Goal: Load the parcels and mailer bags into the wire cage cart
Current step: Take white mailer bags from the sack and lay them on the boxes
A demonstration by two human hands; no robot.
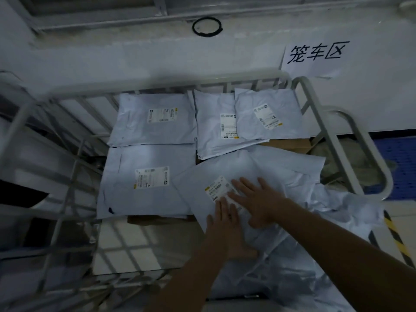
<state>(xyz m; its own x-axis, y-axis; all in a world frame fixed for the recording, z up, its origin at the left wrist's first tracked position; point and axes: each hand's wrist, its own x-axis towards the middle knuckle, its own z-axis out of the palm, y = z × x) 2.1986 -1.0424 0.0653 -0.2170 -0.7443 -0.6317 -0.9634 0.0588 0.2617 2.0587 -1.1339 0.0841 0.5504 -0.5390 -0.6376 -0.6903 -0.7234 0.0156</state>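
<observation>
We lay both hands flat, fingers straight, on the mailer bag (265, 170) at the near right of the wire cage cart (157, 83): left hand (225, 230) and right hand (258, 199) grip nothing. We judge the bag light, soft and slick, so it is best pinched at an edge.

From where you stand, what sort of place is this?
Probably a parcel sorting depot: pale plastic mailer bags with printed shipping labels lie in a grey wire cage cart, and a white paper wall sign marks the cage-cart area.
</observation>
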